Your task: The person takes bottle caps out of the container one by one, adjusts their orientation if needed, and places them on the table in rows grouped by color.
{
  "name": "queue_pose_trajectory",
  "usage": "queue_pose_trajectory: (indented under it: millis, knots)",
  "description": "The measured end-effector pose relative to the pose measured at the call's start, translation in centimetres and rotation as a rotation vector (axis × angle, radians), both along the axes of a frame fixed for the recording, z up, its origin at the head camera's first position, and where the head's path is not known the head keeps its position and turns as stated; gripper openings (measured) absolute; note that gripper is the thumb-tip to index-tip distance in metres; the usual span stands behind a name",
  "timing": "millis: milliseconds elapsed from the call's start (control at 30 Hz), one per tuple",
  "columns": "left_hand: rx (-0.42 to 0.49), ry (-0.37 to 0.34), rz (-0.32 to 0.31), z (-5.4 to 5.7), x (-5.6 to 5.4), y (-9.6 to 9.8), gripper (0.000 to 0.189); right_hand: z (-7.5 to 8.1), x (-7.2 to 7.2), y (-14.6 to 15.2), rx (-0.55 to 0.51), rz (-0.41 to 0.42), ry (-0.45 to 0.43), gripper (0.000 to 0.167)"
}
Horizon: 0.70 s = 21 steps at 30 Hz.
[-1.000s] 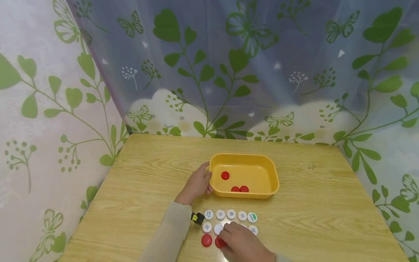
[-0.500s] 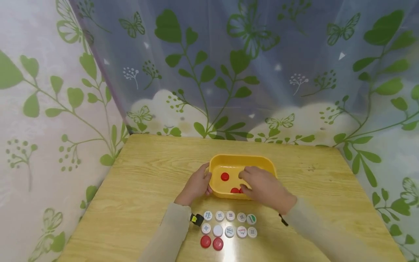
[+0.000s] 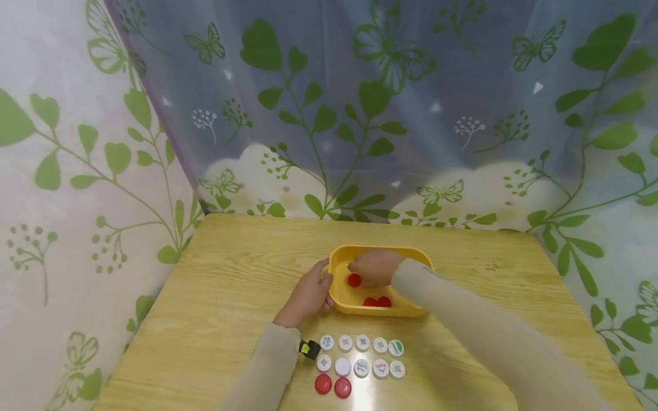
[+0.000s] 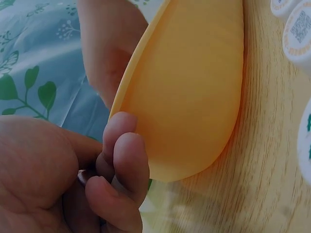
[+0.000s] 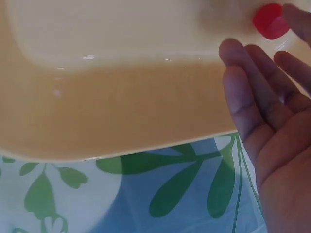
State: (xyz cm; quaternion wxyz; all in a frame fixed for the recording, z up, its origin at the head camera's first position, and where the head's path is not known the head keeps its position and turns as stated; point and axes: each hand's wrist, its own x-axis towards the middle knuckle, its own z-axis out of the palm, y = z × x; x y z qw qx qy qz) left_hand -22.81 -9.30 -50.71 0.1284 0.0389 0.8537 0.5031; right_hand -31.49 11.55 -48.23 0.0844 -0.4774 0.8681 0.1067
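Observation:
My left hand (image 3: 307,294) grips the left end of a yellow plastic tub (image 3: 382,311); in the left wrist view its fingertips lie against the tub wall (image 4: 189,87). Inside the tub, my right hand (image 3: 379,267) reaches in from the right. Beside its fingertips lies a red bottle cap (image 3: 354,280). In the right wrist view the fingers (image 5: 243,97) are nearly straight, and the thumb tip overlaps the edge of the red cap (image 5: 270,21); whether they touch, I cannot tell. Two more red caps (image 3: 377,302) sit by the tub's near wall.
In front of the tub, white bottle caps (image 3: 362,342) with printed tops stand in two rows on the wooden table (image 3: 236,274). Two red caps (image 3: 333,386) form a third row at the left. A patterned curtain (image 3: 329,114) hangs behind the table.
My right hand has left the red cap in the front row and moved up into the tub, then further left to the cap there. The left hand stays on the tub.

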Motion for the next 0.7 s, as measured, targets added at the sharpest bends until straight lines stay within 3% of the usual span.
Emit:
queue_pose_trajectory:
  millis: [133,333,567,700]
  knots:
    - [0.018,-0.001,0.002,-0.1,0.0,0.0,0.053,-0.9,-1.2,-1.2,-0.005,-0.044,-0.063,0.018]
    - [0.025,-0.01,0.007,-0.1,0.0,-0.2,0.053,-1.1,-1.2,-2.8,-0.022,-0.104,-0.122,0.019]
    - [0.023,0.027,0.001,-0.3,0.2,-0.5,0.053,-0.6,-0.1,-5.0,0.057,-0.184,-0.036,0.011]
    - [0.044,0.038,-0.015,-0.4,0.1,-0.4,0.053,0.1,0.4,-5.5,0.087,-0.26,-0.054,0.011]
